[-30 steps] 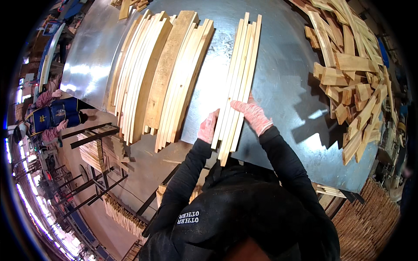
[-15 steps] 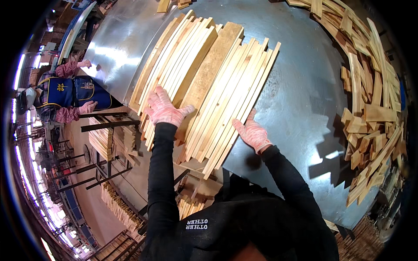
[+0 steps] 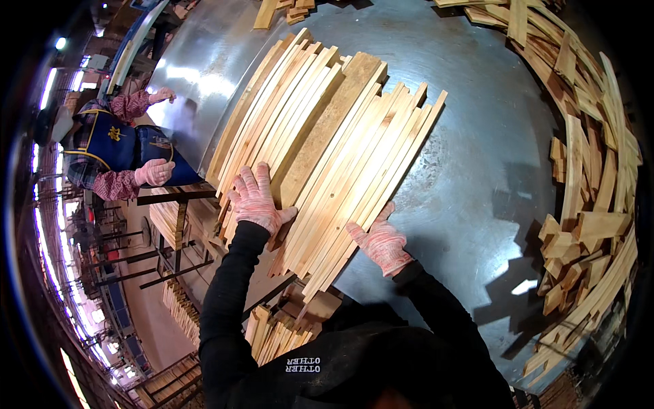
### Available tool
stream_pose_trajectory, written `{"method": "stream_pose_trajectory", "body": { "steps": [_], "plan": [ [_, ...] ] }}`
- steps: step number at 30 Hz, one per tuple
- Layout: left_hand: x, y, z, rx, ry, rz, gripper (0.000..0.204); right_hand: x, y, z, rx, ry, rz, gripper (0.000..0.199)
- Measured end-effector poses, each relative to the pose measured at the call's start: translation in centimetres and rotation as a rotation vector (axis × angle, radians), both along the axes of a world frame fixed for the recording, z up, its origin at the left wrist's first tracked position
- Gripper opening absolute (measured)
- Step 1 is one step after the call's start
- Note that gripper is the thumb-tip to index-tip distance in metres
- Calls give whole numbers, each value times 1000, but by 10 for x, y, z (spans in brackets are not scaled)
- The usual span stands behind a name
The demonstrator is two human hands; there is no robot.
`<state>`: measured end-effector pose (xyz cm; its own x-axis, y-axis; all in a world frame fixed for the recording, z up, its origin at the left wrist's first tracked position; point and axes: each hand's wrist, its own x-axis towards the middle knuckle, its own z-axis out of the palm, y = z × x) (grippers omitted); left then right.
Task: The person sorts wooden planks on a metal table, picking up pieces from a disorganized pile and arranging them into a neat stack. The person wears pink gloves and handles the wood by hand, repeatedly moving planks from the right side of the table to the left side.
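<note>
A row of pale wooden strips (image 3: 371, 177) lies slantwise on the metal table in front of me, their near ends jutting past its edge. A wider brown board (image 3: 327, 123) lies among them, with more strips (image 3: 272, 102) to its left. My left hand (image 3: 255, 199), in a pink-and-white knit glove, rests spread on the left strips, its thumb reaching toward the wide board. My right hand (image 3: 383, 247), gloved alike, lies against the right edge of the row near its near end. Its thumb touches the outer strips and its fingers are apart.
The metal table (image 3: 477, 198) extends to the right, where a big heap of loose wood pieces (image 3: 579, 225) lies. Across the left side stands a co-worker in a blue apron (image 3: 112, 136), gloved hands by the table edge. Stacked strips (image 3: 283, 337) stand below me beside a metal frame (image 3: 180, 232).
The view has shifted a little. My right hand has slid toward the near end of the row, and the right strips sit slightly nearer me. The co-worker's hands have moved slightly.
</note>
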<state>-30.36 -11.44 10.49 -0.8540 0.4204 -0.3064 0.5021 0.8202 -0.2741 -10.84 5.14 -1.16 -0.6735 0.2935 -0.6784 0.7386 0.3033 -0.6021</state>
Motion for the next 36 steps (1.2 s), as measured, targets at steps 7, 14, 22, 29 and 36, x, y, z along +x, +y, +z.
{"method": "stream_pose_trajectory", "body": {
  "steps": [7, 14, 22, 29, 36],
  "plan": [
    [-53, -41, -5, 63, 55, -150, 110, -30, 6, 12, 8, -5, 72, 132],
    [-134, -89, -17, -117, 75, -64, 87, -125, -10, 1, -186, 174, 175, 121],
    [-71, -105, -4, 395, 36, -358, 84, -261, -43, 33, -266, 286, 281, 94],
    [-5, -41, -49, 1007, -721, -53, 60, -139, 85, 128, 511, 441, 192, 49],
    [76, 98, -17, 1032, -1185, -87, 59, 308, 242, 207, 1505, -442, -931, 47]
  ]
}}
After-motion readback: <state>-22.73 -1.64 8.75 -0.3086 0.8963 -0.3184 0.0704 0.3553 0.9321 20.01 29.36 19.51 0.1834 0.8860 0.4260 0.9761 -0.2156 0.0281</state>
